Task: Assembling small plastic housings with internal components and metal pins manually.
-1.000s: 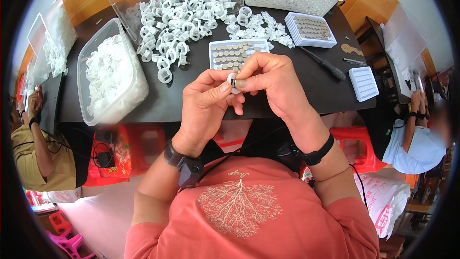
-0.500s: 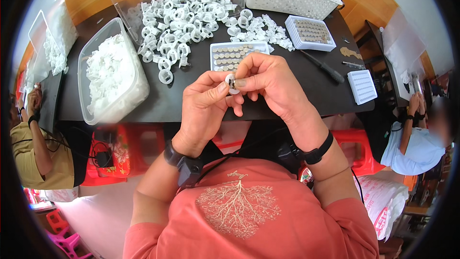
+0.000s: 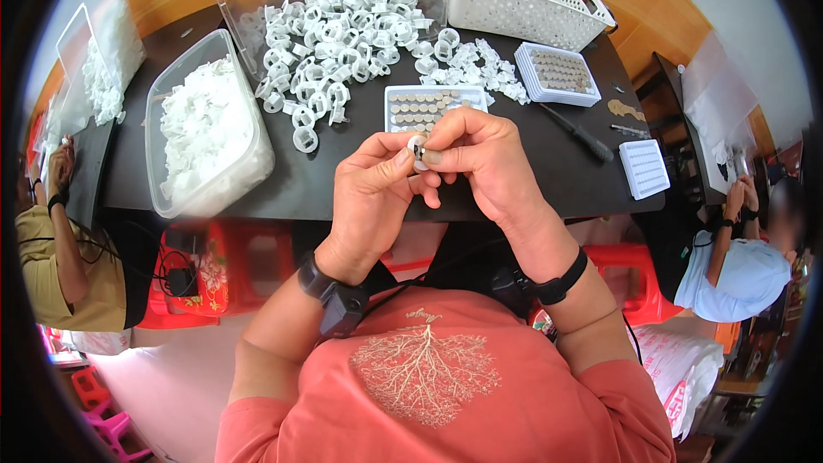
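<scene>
Over the front of the dark table, a small round white plastic part (image 3: 417,144) with a dark middle is pinched between my two hands. My left hand (image 3: 370,184) grips it from the left between thumb and index finger. From the right, the thumb and fingers of my right hand (image 3: 489,159) close on the same part; its exact form is partly covered by the fingertips. Just beyond my hands lies a white tray (image 3: 478,105) with rows of small round beige discs, its near side hidden by my fingers.
Loose white plastic rings (image 3: 330,43) form a big heap farther back, beside small white pieces (image 3: 484,69). A clear tub (image 3: 257,167) of white parts stands left. Rightward are stacked trays (image 3: 570,99), a screwdriver (image 3: 587,141), another tray (image 3: 647,173) and a white basket (image 3: 523,13). People sit at both sides.
My view has shifted slightly, so the table's contents appear a little lower and mostly farther right. Both hands keep their pinch on the white part, which has turned slightly.
</scene>
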A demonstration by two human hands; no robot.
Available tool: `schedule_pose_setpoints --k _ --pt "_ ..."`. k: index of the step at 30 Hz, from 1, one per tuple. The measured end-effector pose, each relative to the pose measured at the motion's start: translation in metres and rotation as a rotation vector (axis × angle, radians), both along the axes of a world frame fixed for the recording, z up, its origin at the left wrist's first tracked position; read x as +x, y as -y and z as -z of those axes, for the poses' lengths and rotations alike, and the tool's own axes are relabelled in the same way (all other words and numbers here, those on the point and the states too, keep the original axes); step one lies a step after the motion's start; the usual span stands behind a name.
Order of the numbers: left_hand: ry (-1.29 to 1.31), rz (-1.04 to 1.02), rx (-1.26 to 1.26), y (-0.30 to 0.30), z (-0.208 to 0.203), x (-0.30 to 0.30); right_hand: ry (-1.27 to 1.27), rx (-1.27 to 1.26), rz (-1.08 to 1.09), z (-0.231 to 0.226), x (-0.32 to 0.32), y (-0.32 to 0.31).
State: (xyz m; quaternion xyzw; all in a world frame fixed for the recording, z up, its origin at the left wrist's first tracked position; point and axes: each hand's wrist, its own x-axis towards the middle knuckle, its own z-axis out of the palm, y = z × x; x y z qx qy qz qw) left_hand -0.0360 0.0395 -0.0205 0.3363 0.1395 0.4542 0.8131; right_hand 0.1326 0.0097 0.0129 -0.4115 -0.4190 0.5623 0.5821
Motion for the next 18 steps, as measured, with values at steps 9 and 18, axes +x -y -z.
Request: schedule_pose_setpoints --k 9,18 --pt "0.027 0.015 -0.040 0.000 -0.002 -0.001 0.067 0.114 0.063 -0.006 -0.010 0.010" --pt "-0.022 0.003 -0.024 0.000 0.000 0.000 0.032 0.084 0.039 -0.007 -0.007 0.011"
